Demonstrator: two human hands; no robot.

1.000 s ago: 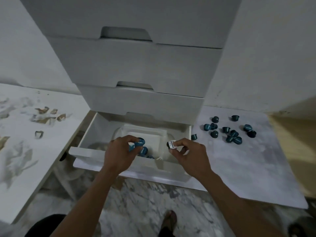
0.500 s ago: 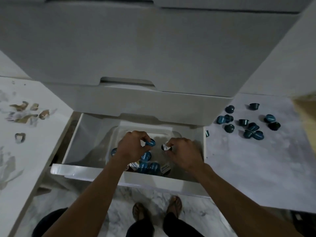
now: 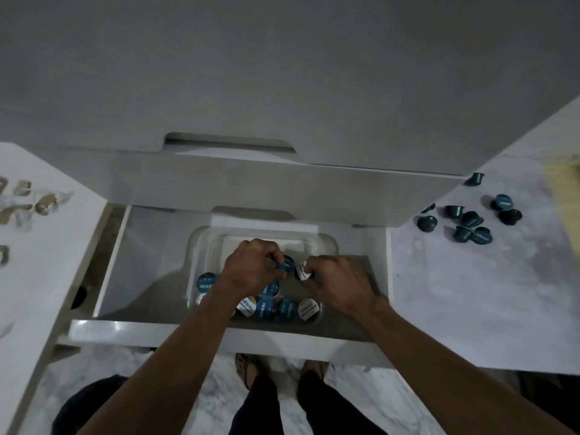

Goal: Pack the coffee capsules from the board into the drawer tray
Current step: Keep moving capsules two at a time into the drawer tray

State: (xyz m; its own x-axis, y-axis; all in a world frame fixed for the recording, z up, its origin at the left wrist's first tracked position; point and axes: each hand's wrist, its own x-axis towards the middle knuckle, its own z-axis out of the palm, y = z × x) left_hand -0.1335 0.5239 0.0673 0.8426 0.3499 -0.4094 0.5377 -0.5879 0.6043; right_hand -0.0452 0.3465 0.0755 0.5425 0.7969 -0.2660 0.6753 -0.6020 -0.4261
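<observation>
Inside the open white bottom drawer (image 3: 131, 277) sits a clear plastic tray (image 3: 201, 246), and both hands hover over its middle. The left hand (image 3: 248, 271) pinches a blue foil-topped coffee capsule (image 3: 286, 265) between thumb and curled fingers, tilted on its side. Just beside it, the right hand (image 3: 340, 285) pinches a white-lidded dark capsule (image 3: 302, 271) the same way; the two held capsules are nearly touching. Below the hands, a row of packed capsules (image 3: 276, 309) with blue and white-gold printed lids lies along the near side of the tray, lids up, and one more blue-lidded capsule (image 3: 207, 282) rests at the tray's left edge, partly hidden by the left wrist.

To the right of the drawer, a pale marbled board (image 3: 470, 302) carries a loose cluster of dark teal capsules (image 3: 470, 222), well apart from the hands, some upright and some tipped over. The closed white drawer front (image 3: 282, 189) above overhangs the back of the tray and hides part of the cluster's left edge. On the white surface at left (image 3: 37, 277) lie small brownish scraps (image 3: 44, 204). The person's sandalled feet (image 3: 248, 368) stand on a marbled floor below the drawer front.
</observation>
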